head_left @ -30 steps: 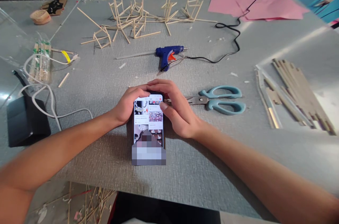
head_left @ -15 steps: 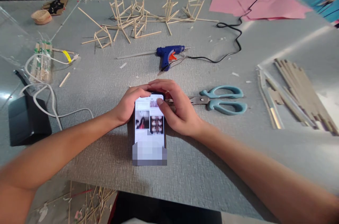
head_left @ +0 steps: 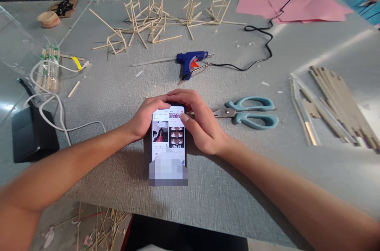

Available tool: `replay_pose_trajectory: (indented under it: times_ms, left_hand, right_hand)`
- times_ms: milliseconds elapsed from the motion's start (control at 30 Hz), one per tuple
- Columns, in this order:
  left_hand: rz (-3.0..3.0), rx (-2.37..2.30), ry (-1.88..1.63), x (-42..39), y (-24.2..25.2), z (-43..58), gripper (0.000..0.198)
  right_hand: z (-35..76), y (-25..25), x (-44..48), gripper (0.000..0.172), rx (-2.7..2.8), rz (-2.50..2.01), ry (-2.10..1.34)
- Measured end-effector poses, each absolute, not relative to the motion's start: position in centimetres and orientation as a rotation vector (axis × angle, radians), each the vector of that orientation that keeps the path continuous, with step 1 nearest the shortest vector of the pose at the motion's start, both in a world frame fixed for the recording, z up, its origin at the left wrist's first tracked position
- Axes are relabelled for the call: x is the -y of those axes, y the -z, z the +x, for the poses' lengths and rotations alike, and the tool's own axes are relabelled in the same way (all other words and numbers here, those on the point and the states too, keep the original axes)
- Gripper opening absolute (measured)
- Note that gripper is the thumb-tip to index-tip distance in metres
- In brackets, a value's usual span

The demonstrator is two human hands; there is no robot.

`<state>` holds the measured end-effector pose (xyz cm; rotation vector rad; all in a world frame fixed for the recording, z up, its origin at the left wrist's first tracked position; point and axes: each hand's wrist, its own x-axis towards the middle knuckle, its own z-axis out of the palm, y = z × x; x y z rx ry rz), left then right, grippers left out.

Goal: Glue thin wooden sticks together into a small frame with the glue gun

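Observation:
A smartphone (head_left: 160, 132) with a lit screen of pictures and text is held at its top end near the table's front edge; its lower part is blurred out. My left hand (head_left: 145, 118) curls round the upper left side, thumb along the top edge. From the right, my right hand (head_left: 203, 124) wraps the upper right corner, its thumb over the screen's right side. Light-blue-handled scissors (head_left: 255, 113) lie beside my right hand, which hides their tips. Beyond the phone rests a blue hot glue gun (head_left: 188, 63) with a glue stick in its back.
Thin wooden stick frames (head_left: 148, 21) stand at the back. Pink paper sheets (head_left: 285, 1) lie back right. Flat grey strips (head_left: 341, 104) are at right. A white cable (head_left: 59, 104), black box (head_left: 34, 134) and bagged sticks (head_left: 49, 69) occupy the left. Loose sticks (head_left: 101, 227) lie below the table.
The phone's screen content has shifted slightly upward and shows more clearly. My right thumb has moved slightly right and down over the screen's edge. Both hands stay around the phone.

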<state>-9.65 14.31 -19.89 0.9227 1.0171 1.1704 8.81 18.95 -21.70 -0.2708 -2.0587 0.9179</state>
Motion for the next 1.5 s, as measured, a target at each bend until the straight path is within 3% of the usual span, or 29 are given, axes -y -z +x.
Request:
replay_pose_trajectory:
  times_ms: [1033, 1333, 1500]
  left_hand:
    - [0.984, -1.036, -1.162, -14.41, 19.95, -9.84, 0.027]
    - [0.993, -1.029, -1.186, -14.37, 20.05, -9.81, 0.026]
    - [0.971, -1.025, -1.167, -14.33, 19.86, -9.80, 0.024]
  right_hand:
    - [8.90, 21.59, -18.95, 0.041, 2.074, -0.250, -0.935]
    - [8.65, 21.58, -18.95, 0.055, 2.111, -0.254, -0.824]
    - [8.46, 21.72, -18.94, 0.038, 2.079, -0.280, -0.825]
